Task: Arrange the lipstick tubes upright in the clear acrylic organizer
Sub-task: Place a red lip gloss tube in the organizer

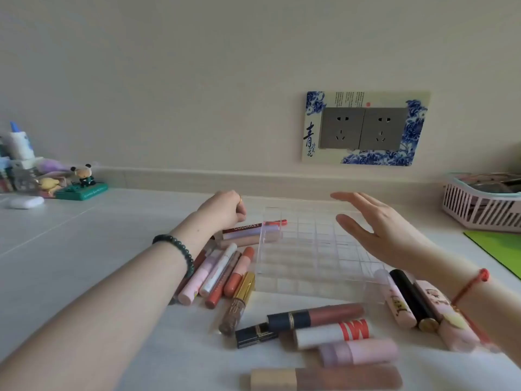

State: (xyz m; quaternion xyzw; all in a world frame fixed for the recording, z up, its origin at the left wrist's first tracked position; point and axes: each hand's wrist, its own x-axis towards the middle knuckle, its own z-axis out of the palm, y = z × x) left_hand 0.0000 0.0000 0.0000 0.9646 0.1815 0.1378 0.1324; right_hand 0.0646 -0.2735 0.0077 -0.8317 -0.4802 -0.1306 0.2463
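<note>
Clear acrylic, the organizer (313, 249) sits between my two hands with every compartment I can see empty, so I judge the sorting not yet begun. Lipstick tubes (225, 275) all lie flat: one cluster beneath my left forearm, others nearer me than the organizer and under my right wrist. My left hand (225, 207) is curled knuckles-up over the far tubes; I cannot tell whether it grips one. My right hand (375, 224) hovers spread over the organizer, holding nothing.

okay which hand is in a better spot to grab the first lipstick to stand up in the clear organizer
Left, probably. The left hand is curled, knuckles down, right at the COLORKEY tube beside the clear organizer. The right hand hovers open and flat above the organizer, touching nothing, its nearest tubes back by the wrist.
</note>
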